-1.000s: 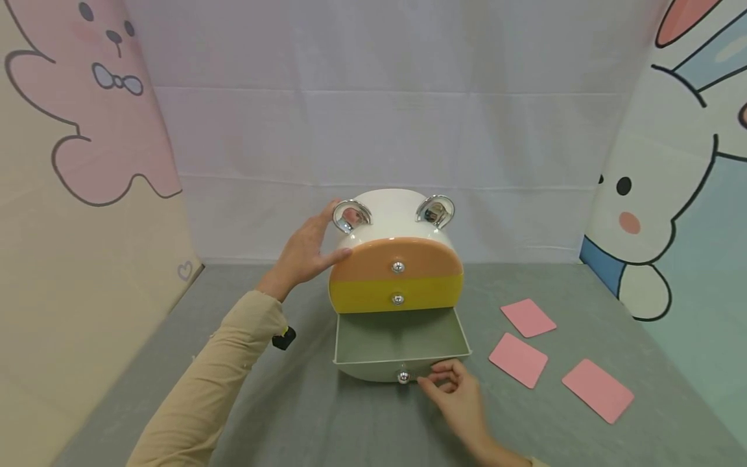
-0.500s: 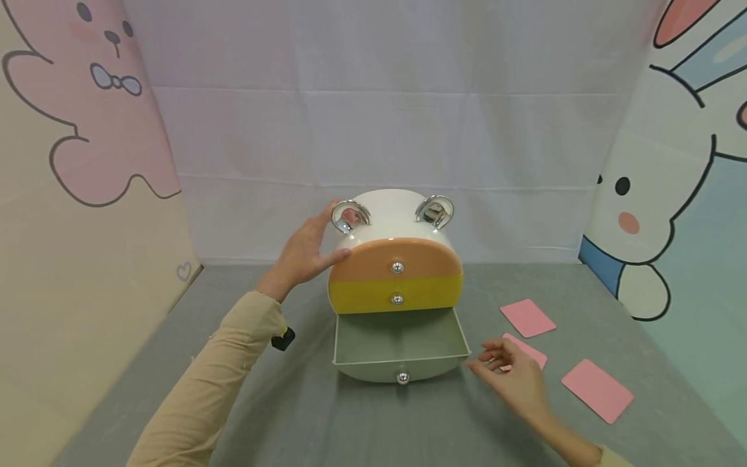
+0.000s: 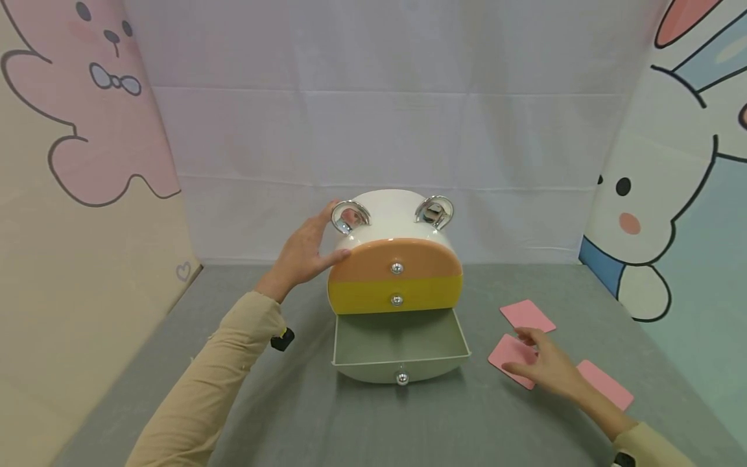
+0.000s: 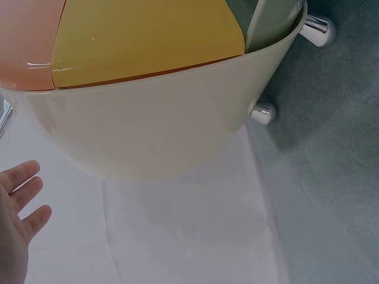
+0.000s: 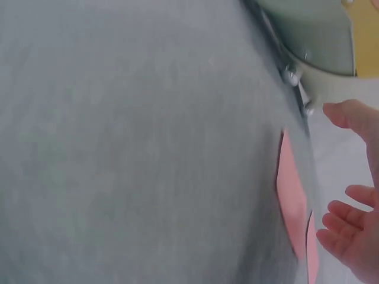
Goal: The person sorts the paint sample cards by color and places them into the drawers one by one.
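Observation:
A small white drawer cabinet (image 3: pixel 390 211) with silver ears stands mid-table. Its orange drawer (image 3: pixel 428 258) and yellow drawer (image 3: pixel 362 297) are closed, while the green bottom drawer (image 3: pixel 373 371) is pulled out with nothing in it. My left hand (image 3: pixel 303 253) rests against the cabinet's left side, thumb at the orange drawer's edge; the left wrist view shows its fingers (image 4: pixel 35 219) extended. Over the nearest pink card (image 3: pixel 512 358) my right hand (image 3: pixel 545 364) hovers, thumb and fingers spread apart and holding nothing. In the right wrist view that card (image 5: pixel 290 198) lies below the fingers.
A second pink card (image 3: pixel 527 315) lies farther back, and a third card (image 3: pixel 609 388) sits to the right, partly behind the right forearm. A white cloth wall (image 3: pixel 379 136) closes off the back of the grey table (image 3: pixel 280 415); printed panels flank it.
My right hand has left the green drawer's knob and moved right, over the middle pink card, its fingers spreading. The left hand and the cabinet stay where they were.

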`<state>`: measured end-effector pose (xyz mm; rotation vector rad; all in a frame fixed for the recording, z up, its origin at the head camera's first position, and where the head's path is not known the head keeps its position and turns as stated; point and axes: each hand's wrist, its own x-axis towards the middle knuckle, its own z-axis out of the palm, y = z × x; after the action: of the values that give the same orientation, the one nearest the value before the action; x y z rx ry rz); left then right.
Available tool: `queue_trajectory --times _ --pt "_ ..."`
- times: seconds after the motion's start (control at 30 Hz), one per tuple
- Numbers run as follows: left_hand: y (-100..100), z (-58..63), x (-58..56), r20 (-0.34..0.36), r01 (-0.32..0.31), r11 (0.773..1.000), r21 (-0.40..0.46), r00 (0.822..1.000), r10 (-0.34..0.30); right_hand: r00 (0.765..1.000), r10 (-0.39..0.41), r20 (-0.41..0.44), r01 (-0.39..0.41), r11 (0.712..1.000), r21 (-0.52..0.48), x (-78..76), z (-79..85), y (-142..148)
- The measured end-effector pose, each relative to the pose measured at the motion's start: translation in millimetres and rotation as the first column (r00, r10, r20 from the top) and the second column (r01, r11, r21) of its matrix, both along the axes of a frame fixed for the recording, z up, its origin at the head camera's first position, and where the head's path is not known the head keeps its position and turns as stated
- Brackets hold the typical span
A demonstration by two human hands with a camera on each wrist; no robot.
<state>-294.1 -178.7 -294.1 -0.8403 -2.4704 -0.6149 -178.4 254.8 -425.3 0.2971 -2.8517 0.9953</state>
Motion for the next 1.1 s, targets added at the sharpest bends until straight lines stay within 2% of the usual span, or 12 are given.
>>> queue_trajectory --times 0.17,0.37,0.5,0.63,0.9,1.1 --pt "-1 -0.5 -0.4 -0.001 0.003 1.000 0.004 1.000 -0.003 1.000 0.011 0.024 -0.013 0.996 0.088 -4.9 -8.4 12" --pt "0 -0.6 -0.3 0.002 0.002 1.000 0.007 1.000 -0.002 0.999 0.016 -0.039 -0.009 0.984 0.177 -1.8 -12.8 21" --pt "0 -0.7 -0.7 0.003 0.000 1.000 0.003 1.000 0.000 0.997 0.005 -0.078 0.015 0.965 0.260 1.8 -15.4 24" --pt "0 -0.3 -0.5 0.003 0.001 1.000 0.003 1.000 -0.001 0.997 -0.002 -0.078 0.027 0.946 0.324 4.0 -18.7 25" --pt "1 -1.0 -0.8 0.007 -0.001 1.000 0.004 1.000 0.001 0.997 -0.006 -0.080 0.033 0.937 0.347 3.0 -19.4 27" --pt "2 -1.6 -1.2 0.008 0.006 1.000 0.007 1.000 -0.006 0.998 0.002 -0.062 0.019 0.945 0.326 2.4 -14.8 31"
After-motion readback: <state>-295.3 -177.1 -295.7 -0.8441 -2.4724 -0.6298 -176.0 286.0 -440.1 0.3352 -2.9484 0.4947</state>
